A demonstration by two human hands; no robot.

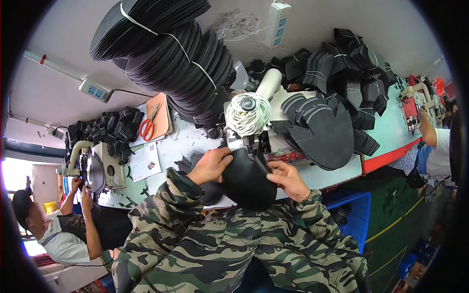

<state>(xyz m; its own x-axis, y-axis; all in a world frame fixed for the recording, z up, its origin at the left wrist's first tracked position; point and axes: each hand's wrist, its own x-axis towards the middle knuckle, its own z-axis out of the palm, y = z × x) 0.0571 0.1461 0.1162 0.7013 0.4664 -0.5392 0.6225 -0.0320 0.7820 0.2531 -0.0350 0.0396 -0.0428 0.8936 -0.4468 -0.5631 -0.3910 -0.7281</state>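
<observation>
Between my two hands is a black, curved, flexible sheet piece [246, 180], held just in front of the machine [269, 85]. My left hand [211, 166] pinches its upper left edge, thumb on top. Over on the right side, my right hand [289, 181] grips the edge with thumb and fingers. The piece's far edge lies close to the machine's metal working parts; whether it touches them I cannot tell. A coil of white cord [248, 117] sits on top of the machine. More black pieces [205, 193] lie partly hidden under my left hand.
Black cut pieces [325, 134] are stacked right of the machine; tall tied bundles [181, 68] rise behind it. Orange-handled scissors [148, 129] lie on the left. A blue crate [359, 219] stands below the table's right side. Co-workers sit at machines [105, 168] left and far right.
</observation>
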